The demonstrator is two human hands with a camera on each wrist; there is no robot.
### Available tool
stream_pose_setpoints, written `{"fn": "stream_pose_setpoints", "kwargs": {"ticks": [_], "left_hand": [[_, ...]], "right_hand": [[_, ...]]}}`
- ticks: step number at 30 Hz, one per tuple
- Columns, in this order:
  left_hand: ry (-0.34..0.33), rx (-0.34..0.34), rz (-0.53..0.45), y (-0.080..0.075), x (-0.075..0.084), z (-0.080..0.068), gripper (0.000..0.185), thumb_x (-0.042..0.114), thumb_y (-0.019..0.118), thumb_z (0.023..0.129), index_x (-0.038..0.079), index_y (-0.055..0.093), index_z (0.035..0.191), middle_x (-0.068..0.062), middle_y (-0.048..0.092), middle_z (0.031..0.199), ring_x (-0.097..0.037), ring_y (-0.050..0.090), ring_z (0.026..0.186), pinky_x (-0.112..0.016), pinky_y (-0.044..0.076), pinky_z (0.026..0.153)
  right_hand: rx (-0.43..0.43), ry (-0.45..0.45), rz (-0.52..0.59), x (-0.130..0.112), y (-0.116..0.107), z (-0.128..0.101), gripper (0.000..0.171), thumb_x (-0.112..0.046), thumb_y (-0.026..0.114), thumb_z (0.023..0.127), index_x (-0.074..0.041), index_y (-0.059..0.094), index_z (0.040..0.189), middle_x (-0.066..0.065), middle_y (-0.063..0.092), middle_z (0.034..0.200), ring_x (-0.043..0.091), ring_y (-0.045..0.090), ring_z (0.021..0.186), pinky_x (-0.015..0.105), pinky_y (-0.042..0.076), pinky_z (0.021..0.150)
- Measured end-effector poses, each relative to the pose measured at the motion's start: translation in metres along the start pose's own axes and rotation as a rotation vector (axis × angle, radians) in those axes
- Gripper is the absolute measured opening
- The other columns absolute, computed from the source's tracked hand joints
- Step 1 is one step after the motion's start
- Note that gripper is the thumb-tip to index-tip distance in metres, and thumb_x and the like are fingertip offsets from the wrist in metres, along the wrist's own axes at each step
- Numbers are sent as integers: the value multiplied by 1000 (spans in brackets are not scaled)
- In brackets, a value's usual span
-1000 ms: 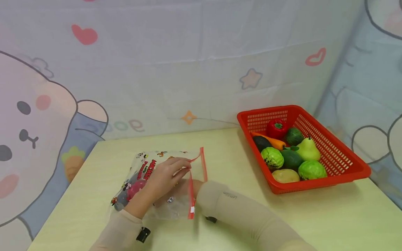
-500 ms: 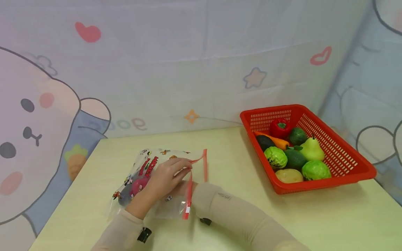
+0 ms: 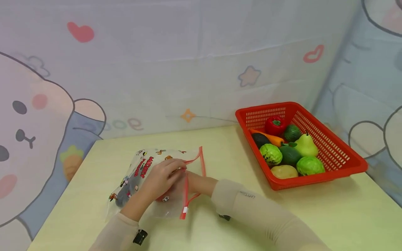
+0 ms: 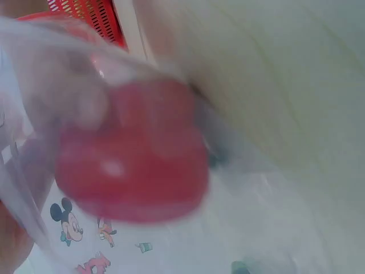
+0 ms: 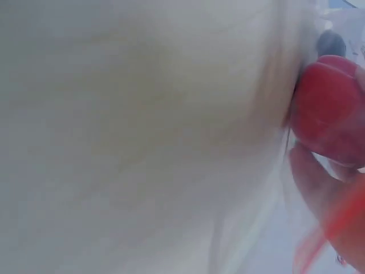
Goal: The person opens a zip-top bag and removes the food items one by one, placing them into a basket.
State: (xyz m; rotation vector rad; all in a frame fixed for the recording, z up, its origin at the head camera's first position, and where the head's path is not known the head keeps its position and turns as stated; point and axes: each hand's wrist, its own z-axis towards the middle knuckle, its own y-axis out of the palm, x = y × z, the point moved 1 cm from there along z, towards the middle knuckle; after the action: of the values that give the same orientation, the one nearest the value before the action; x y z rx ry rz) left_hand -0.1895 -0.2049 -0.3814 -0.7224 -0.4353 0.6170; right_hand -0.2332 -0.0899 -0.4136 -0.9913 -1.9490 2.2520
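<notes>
A clear zip bag (image 3: pixel 142 163) printed with cartoon mice and edged by a red zip strip (image 3: pixel 185 190) lies on the pale green table (image 3: pixel 282 216). My left hand (image 3: pixel 163 176) lies on top of it, pinching the upper lip of its mouth. My right hand (image 3: pixel 196 183) reaches into the mouth, its fingers hidden under the left hand. In the right wrist view its fingers (image 5: pixel 319 177) curl around a red round fruit (image 5: pixel 333 108). The left wrist view shows that fruit (image 4: pixel 134 157) through the plastic. A dark item (image 3: pixel 121 198) sits at the bag's closed end.
A red plastic basket (image 3: pixel 317 179) stands at the right with a pear (image 3: pixel 306 146), a red pepper (image 3: pixel 274 124), a carrot, a potato and several green fruits. A cartoon-printed cloth hangs behind the table. The table's left edge runs close to the bag.
My right arm has drawn back out of the bag, so the wrist now shows. The red fruit has moved from deep in the bag toward its mouth. The left hand keeps its pinch.
</notes>
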Motion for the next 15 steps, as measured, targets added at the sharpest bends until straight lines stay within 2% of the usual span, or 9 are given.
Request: {"fn": "stream_pose_setpoints", "kwargs": {"ticks": [4,7,9,12,15], "left_hand": [[34,24,9,-1,-1,2,20,-2,70,75,11,65,90,-1,69,92,-14,66,82,-27,55,67],[28,15,6,-3,-1,4,22,-1,72,74,10,65,91,-2,69,93,-15,66,81,-27,55,66],[10,-3,-2,-3,-1,3,21,2,72,75,10,65,92,-2,69,94,-14,65,79,-25,53,63],[-11,-30,-15,-2,0,2,18,4,71,77,11,65,93,-1,69,93,-11,63,74,-19,50,59],[-10,-34,-8,0,0,0,17,6,71,77,11,65,92,1,69,91,-10,62,74,-18,50,58]], "right_hand": [[-28,65,-15,7,-5,-12,48,-50,66,78,-20,55,114,-12,58,107,0,54,94,15,44,83],[-50,135,-56,11,-14,-25,66,-55,66,75,-19,45,126,-8,51,120,3,52,99,18,45,84],[-56,199,-104,13,-20,-35,72,-55,66,75,-17,41,129,-4,48,123,7,53,98,20,48,81],[-59,290,-203,9,-33,-55,70,-51,68,74,-16,41,129,-2,50,119,10,55,92,22,51,73],[-43,338,-240,0,-54,-81,70,-46,72,72,-17,42,127,-1,52,117,14,56,96,26,53,72]]}}
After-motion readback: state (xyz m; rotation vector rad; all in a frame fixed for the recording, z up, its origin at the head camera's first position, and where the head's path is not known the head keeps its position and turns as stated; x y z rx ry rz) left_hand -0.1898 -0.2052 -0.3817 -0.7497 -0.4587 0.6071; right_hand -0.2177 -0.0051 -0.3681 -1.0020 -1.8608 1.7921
